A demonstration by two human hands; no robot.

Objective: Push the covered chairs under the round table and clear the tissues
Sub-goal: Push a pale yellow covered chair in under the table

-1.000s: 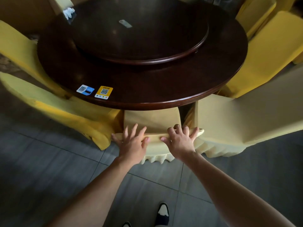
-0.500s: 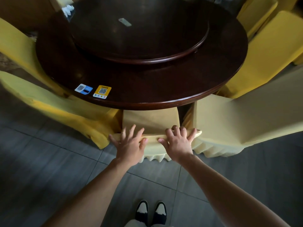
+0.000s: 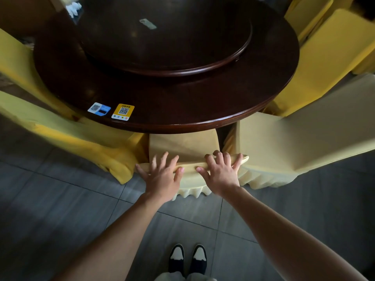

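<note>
A pale yellow covered chair (image 3: 182,141) stands at the near edge of the dark round table (image 3: 182,126), its seat partly under the rim. My left hand (image 3: 162,179) lies over the top of its backrest with spread fingers and the thumb on the near side. My right hand (image 3: 220,173) curls over the same top edge a little to the right. White tissues (image 3: 74,8) lie at the table's far left edge. A small pale strip (image 3: 148,23) rests on the lazy Susan (image 3: 162,47).
More yellow covered chairs ring the table: one tipped at the left (image 3: 81,136), one close on the right (image 3: 304,134), others behind. Two QR stickers (image 3: 122,111) sit near the table's front edge. My shoes (image 3: 187,258) stand on grey floor tiles.
My feet have stepped together under me. Both hands stay on the backrest and have edged slightly towards the table with the chair.
</note>
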